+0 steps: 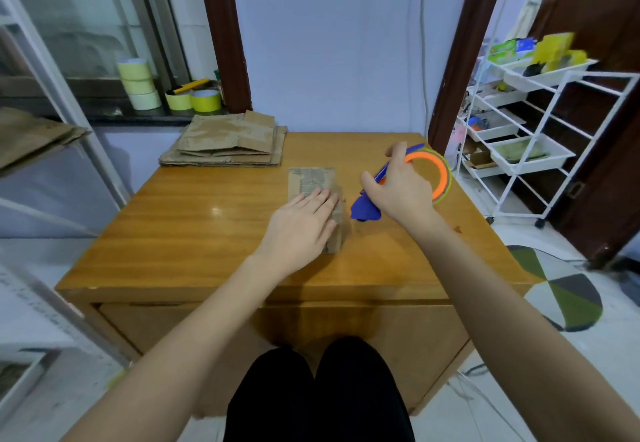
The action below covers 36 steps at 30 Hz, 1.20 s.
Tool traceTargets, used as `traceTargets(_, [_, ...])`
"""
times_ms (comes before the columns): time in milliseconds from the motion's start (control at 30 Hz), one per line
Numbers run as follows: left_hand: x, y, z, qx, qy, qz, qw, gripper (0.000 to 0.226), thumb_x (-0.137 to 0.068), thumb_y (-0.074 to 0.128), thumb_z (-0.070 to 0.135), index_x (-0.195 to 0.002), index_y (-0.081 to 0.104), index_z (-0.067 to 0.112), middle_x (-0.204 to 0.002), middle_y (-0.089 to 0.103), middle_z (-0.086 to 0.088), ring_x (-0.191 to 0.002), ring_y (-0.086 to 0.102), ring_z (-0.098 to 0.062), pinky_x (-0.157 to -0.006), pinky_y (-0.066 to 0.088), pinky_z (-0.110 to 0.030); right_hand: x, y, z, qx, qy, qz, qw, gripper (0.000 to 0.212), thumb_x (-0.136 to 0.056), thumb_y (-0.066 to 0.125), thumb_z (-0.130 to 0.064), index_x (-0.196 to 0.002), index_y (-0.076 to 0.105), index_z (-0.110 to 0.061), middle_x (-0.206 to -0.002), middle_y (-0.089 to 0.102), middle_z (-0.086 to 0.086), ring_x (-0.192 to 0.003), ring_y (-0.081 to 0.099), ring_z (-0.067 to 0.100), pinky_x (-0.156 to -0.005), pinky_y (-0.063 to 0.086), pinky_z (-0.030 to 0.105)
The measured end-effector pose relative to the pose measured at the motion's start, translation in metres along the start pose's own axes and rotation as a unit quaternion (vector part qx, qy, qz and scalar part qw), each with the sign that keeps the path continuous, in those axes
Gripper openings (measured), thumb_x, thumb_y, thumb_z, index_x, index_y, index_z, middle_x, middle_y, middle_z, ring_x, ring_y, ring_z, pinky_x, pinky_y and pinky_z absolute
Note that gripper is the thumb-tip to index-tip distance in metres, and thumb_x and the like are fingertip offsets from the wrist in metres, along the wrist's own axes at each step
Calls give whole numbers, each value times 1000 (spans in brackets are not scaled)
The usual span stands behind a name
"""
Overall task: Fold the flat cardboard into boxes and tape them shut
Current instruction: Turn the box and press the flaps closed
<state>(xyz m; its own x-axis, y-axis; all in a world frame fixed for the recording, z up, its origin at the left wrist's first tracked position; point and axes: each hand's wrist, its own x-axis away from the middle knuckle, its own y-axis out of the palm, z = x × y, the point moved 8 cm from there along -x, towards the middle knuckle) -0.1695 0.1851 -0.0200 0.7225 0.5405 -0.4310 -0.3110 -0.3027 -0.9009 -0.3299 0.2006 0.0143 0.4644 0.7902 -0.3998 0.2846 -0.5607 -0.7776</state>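
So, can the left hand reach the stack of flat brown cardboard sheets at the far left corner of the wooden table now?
Probably yes. The left hand lies flat on the small cardboard box, holding nothing, and bare wooden table lies between it and the stack of flat brown cardboard sheets.

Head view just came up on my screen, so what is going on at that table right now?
A person sits at a wooden table. Their left hand lies flat on a small folded cardboard box, pressing it down. Their right hand grips a blue and orange tape dispenser just right of the box. A stack of flat cardboard waits at the table's far left corner, with spare tape rolls on the ledge behind.
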Motion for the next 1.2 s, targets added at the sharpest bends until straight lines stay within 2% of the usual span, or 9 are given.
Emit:
traceTargets(167, [2, 5, 0, -27, 11, -41, 999, 71, -96, 42, 49, -153, 15, 17, -159, 15, -2, -146, 15, -13, -117, 7, -26, 0, -9, 36, -3, 33, -32, 999, 67, -89, 56, -29, -144, 20, -13, -71, 54, 7, -63, 54, 28, -50, 33, 30])
traceTargets(233, [2, 4, 1, -25, 11, -39, 999, 73, -94, 45, 46, -153, 13, 18, -160, 12, -2, -146, 13, -12, -117, 4, -24, 5, -8, 48, 3, 29, -44, 999, 79, -90, 57, -26, -150, 8, -14, -71, 55, 8, -62, 56, 28, -52, 39, 32])
traceTargets(367, [2, 2, 2, -18, 6, -36, 999, 74, -93, 48, 43, -153, 13, 18, -160, 12, -1, -147, 12, -12, -116, 3, -23, 11, -16, 49, 73, -23, 9, 997, 81, -94, 53, -26, -152, -1, -9, -59, 45, 1, -60, 50, 24, -46, 28, 29])
traceTargets(533, [2, -2, 3, -1, -1, -29, 1000, 71, -93, 48, 42, -153, 15, 21, -159, 14, 1, -146, 15, -10, -116, 5, -22, 5, -23, 32, 102, -51, 62, 992, 85, -94, 56, -28, -152, -2, -5, -66, 48, 6, -62, 48, 23, -43, 22, 28])
traceTargets(667, [-2, -8, -1, 21, -10, -12, 1000, 60, -97, 45, 42, -151, 24, 26, -157, 23, 6, -143, 24, -7, -114, 18, -22, -4, -19, 18, 78, -83, 54, 992, 95, -89, 64, -21, -152, -6, -14, -75, 52, 9, -63, 54, 28, -47, 35, 31])
traceTargets(833, [-6, -11, -5, 44, -25, -10, 999, 56, -96, 48, 43, -148, 31, 31, -155, 28, 9, -140, 30, -7, -107, 33, -26, 7, 4, 26, -43, -86, -4, 995, 104, -87, 68, -15, -145, -16, -34, -98, 66, 15, -85, 64, 34, -74, 49, 36])
traceTargets(1000, [-6, -13, -4, 38, -34, -23, 998, 59, -93, 53, 42, -146, 30, 32, -155, 28, 8, -139, 32, -9, -106, 36, -28, 34, 15, 40, -137, -122, -52, 982, 91, -88, 66, -7, -145, 3, -39, -85, 57, 0, -74, 58, 19, -65, 36, 22])
traceTargets(1133, [-6, -13, -3, 29, -38, -34, 998, 61, -92, 54, 40, -147, 29, 32, -156, 27, 8, -140, 31, -10, -107, 34, -27, 42, 7, 54, -171, -140, -36, 975, 77, -86, 68, -7, -148, 25, -22, -124, 56, 7, -109, 58, 24, -88, 41, 24])
traceTargets(1200, [-4, -12, -3, 24, -45, -45, 998, 62, -92, 54, 40, -147, 28, 31, -156, 27, 8, -140, 31, -11, -106, 35, -27, 48, 6, 61, -167, -136, -44, 975, 73, -86, 68, -7, -145, 28, -21, -129, 53, 7, -115, 55, 25, -91, 39, 24])
